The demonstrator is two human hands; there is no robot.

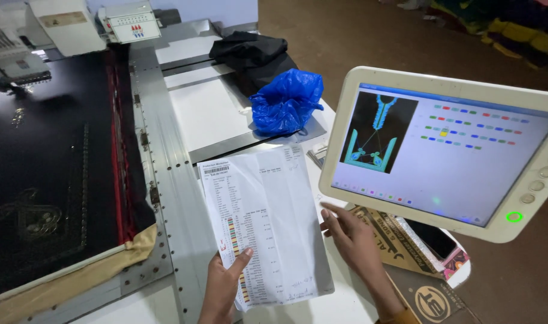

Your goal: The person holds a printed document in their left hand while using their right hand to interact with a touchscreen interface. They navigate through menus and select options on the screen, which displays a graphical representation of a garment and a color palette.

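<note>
Down at the lower middle, the left hand (223, 288) pinches a printed sheet (265, 222) by its bottom left corner: the thumb lies across the face of the paper over a column of small coloured marks, and the other fingers are hidden behind it, so the grip is closed tight on the sheet. The paper rises up and to the right from that pinch, slightly creased, its far edge reaching toward a crumpled blue plastic bag (286, 101) well beyond.

Just right of the sheet, the right hand (353, 240) is held loosely open, fingers spread and gently curled, holding nothing. Its fingertips (326, 210) point up toward the lower left corner of a white touch-screen monitor (448, 153); whether they touch it cannot be told.

Under that hand lie cardboard boxes (406, 264) on the white table (208, 114). Left of the pinching hand, black fabric (45, 162) is stretched in a metal embroidery frame (166, 180).
</note>
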